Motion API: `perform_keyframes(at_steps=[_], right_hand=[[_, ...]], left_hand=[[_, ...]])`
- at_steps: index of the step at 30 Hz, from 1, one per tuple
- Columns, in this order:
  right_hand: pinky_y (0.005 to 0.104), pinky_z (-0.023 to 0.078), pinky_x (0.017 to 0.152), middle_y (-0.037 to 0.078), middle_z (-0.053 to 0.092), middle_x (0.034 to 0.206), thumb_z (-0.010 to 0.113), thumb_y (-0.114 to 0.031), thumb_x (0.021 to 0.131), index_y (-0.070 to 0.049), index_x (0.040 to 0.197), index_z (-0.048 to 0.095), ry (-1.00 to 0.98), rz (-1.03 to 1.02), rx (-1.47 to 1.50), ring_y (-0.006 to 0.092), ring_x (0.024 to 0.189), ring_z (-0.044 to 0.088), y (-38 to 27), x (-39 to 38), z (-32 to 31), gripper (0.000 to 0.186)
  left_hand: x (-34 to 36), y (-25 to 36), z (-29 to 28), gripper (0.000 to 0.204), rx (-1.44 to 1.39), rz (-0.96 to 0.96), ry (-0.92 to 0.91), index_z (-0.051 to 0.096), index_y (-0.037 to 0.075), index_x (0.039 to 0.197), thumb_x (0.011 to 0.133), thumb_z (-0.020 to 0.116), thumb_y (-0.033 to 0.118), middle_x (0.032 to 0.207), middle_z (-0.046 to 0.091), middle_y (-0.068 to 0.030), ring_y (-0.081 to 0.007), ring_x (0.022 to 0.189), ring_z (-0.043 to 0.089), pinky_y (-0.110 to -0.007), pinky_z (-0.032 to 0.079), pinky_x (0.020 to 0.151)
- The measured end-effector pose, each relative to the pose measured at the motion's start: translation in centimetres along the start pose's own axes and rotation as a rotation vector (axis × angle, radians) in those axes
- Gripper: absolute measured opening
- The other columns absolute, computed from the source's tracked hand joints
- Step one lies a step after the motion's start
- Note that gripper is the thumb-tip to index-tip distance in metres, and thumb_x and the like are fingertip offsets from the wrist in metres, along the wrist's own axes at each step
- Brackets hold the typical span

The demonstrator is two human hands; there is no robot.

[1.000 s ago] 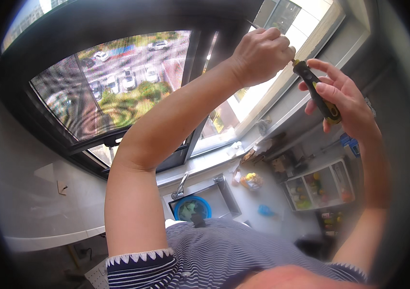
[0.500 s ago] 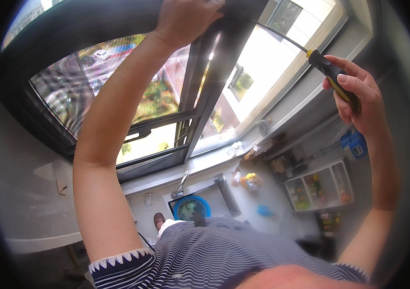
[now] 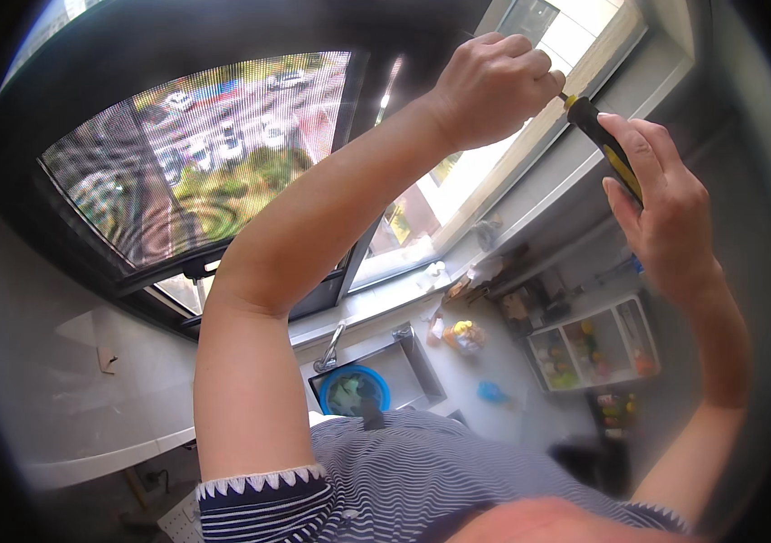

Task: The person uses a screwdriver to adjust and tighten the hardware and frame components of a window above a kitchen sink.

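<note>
My left hand [image 3: 499,86] is closed over the thin metal shaft of a screwdriver, high up beside the dark window frame [image 3: 404,45]; its fingers hide most of the shaft, and the tip is unclear. My right hand [image 3: 661,204] grips the black and yellow screwdriver handle [image 3: 589,122], fingers laid along it. Left of my hands is a mesh window screen [image 3: 195,154] with a street behind it. A bright opening with a pale sill [image 3: 548,136] lies behind the screwdriver.
Below are a sink [image 3: 417,380] with a chrome tap [image 3: 336,344] and a blue basin [image 3: 349,394], a yellow bag [image 3: 462,335], a small blue item [image 3: 492,392], a white rack of bottles [image 3: 589,348], and a curved white counter edge [image 3: 114,457] at lower left.
Since half a second ago my left hand has swung right from the top frame onto the screwdriver shaft. My right hand has shifted slightly down and turned around the handle.
</note>
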State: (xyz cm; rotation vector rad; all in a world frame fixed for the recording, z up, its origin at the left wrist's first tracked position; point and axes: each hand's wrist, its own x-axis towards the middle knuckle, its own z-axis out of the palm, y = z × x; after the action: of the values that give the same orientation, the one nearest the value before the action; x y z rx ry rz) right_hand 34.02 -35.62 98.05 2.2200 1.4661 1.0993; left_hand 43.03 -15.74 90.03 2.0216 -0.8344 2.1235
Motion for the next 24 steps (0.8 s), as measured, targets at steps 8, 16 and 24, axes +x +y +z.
perform_keyframes(at_steps=[8,16,24], right_hand=[[0.023,0.044,0.047,0.007,0.057,0.073,0.06,-0.011,0.081,0.004,0.111,0.052,-0.257,0.64,1.055,0.0137,0.054,0.056,2.1,0.4,-0.7,0.035],[0.0185,0.034,0.036,0.008,0.06,0.086,0.053,-0.026,0.087,0.001,0.117,0.049,-0.392,0.918,1.456,0.0048,0.043,0.046,4.4,-0.1,-0.2,0.04],[0.0282,0.047,0.053,0.005,0.057,0.083,0.055,-0.001,0.081,-0.008,0.126,0.045,-0.102,-0.073,-0.142,0.0152,0.062,0.058,0.9,1.1,-0.8,0.046]], left_hand=[[0.5,-3.2,-4.6,0.022,-0.039,0.027,-0.148,0.062,0.013,0.085,0.065,0.07,0.016,0.078,0.054,0.0001,-0.0168,0.077,0.052,-0.027,0.047,0.066],[1.4,-2.2,-1.8,0.005,-0.119,0.069,-0.165,0.058,0.011,0.075,0.07,0.061,0.011,0.074,0.052,-0.0023,-0.0184,0.072,0.056,-0.03,0.048,0.058],[1.2,-4.1,-2.9,0.007,-0.085,0.063,-0.17,0.061,0.011,0.078,0.071,0.061,0.01,0.075,0.055,-0.0037,-0.02,0.078,0.057,-0.031,0.049,0.067]])
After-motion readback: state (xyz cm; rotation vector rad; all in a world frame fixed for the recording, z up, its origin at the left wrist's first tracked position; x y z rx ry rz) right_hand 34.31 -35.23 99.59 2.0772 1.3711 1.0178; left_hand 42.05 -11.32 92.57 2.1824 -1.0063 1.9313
